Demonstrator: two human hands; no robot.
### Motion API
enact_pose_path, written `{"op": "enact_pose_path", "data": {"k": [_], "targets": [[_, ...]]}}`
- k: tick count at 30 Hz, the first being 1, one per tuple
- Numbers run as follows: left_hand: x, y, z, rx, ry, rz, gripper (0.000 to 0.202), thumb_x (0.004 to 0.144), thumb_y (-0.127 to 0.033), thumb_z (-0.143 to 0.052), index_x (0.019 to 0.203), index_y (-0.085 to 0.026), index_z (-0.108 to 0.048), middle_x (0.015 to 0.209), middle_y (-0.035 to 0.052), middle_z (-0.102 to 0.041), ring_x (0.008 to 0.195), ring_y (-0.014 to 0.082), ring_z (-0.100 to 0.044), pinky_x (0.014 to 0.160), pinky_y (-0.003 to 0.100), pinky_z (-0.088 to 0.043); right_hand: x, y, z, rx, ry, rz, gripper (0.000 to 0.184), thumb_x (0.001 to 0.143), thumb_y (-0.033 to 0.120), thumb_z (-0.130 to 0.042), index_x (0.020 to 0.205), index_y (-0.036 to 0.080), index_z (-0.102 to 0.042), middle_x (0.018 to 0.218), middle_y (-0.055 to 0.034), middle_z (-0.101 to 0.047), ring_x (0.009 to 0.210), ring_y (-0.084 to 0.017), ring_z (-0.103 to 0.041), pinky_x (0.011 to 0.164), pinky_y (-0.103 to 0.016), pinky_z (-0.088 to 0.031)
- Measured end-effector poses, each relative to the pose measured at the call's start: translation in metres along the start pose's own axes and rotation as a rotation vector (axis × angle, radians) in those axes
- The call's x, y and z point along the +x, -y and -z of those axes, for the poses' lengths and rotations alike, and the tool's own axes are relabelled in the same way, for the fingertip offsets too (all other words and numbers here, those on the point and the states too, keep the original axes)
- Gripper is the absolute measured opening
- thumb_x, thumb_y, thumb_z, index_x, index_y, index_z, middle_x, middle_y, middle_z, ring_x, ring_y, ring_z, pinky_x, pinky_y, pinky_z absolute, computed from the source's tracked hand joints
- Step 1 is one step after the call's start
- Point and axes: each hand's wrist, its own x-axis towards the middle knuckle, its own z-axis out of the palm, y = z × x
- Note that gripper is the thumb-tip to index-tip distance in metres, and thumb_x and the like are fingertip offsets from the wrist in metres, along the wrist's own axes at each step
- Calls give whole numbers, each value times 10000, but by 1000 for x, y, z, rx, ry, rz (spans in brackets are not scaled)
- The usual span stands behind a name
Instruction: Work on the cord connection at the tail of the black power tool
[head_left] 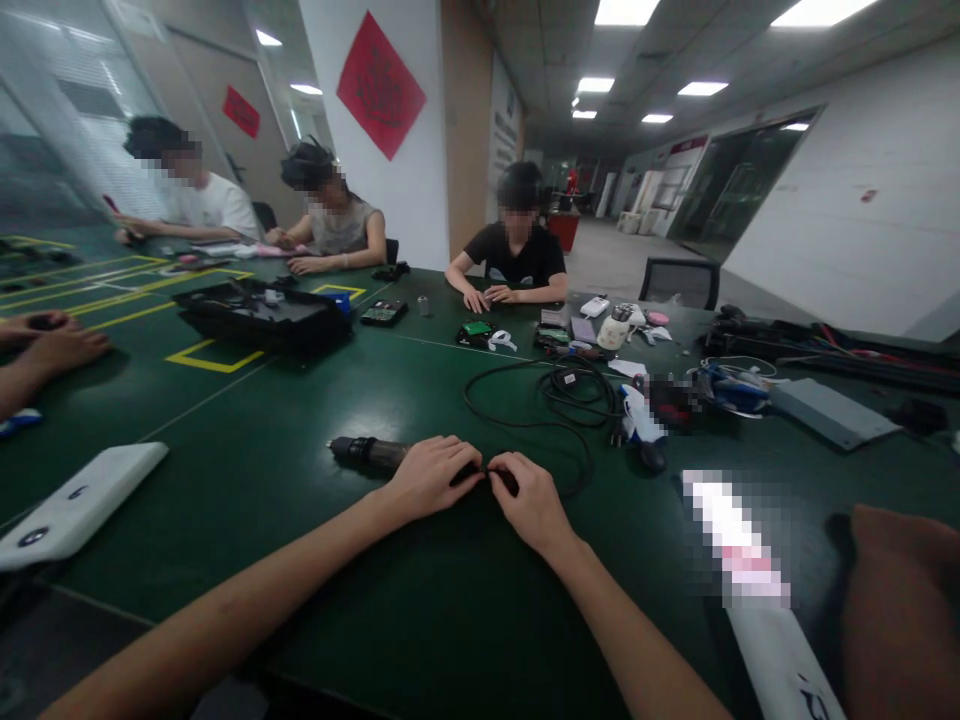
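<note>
A dark, cylindrical power tool [367, 452], like an electric screwdriver, lies on the green table with its narrow tip to the left. My left hand [439, 475] rests over its rear end, thumb and fingers closed around it. Close beside, my right hand [531, 497] has thumb and fingers pinched together at the dark piece between both hands, which seems to be the tool's cord end. The fingers hide most of that piece. A black cable [589, 455] curves from behind my right hand to a loose coil [577, 390] farther back.
A black tray [262, 318] with parts stands back left. White devices [97, 490] lie left and right [784, 650]. Beyond the cable are circuit boards [478, 328], a grey panel [836, 412] and tangled wires. Other people [517, 250] sit across the table; another person's hands [56, 350] show left.
</note>
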Motion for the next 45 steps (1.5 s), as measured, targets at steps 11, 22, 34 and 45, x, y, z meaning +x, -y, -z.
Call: {"op": "enact_pose_path", "data": {"k": [11,22,34,45], "targets": [[-4,-15,3,-12,-14,33,202,1005,-390,-616,1104,-223,-673,1039,41,-729,982,214,-673,889,355,-475,-7,-7,-5,-3,-34,43,126,996,223,-561,1047,225,-676,1012,-68,-697,890,-219,-666,788,-315,-525],[-2,-19,4,-1,-10,10,208,1009,-365,-593,1132,-216,-670,1076,60,-735,1020,212,-676,943,356,-483,-11,-7,-2,-6,-65,44,128,994,194,-569,1053,233,-675,1023,-54,-707,893,-210,-679,792,-304,-523],[-5,-20,5,20,-40,-4,215,1031,-366,-570,1166,-222,-655,1163,64,-727,1140,231,-643,1010,398,-430,-11,-3,-4,-31,-46,37,129,1002,209,-558,1059,230,-673,1035,-62,-706,901,-212,-678,795,-303,-525],[-7,-19,1,63,-59,-39,202,1045,-372,-573,1164,-239,-668,1225,46,-719,1199,236,-618,1067,434,-412,-11,-3,-5,-80,-47,38,146,1015,212,-548,1080,237,-676,1053,-58,-710,922,-213,-682,817,-300,-522]]}}
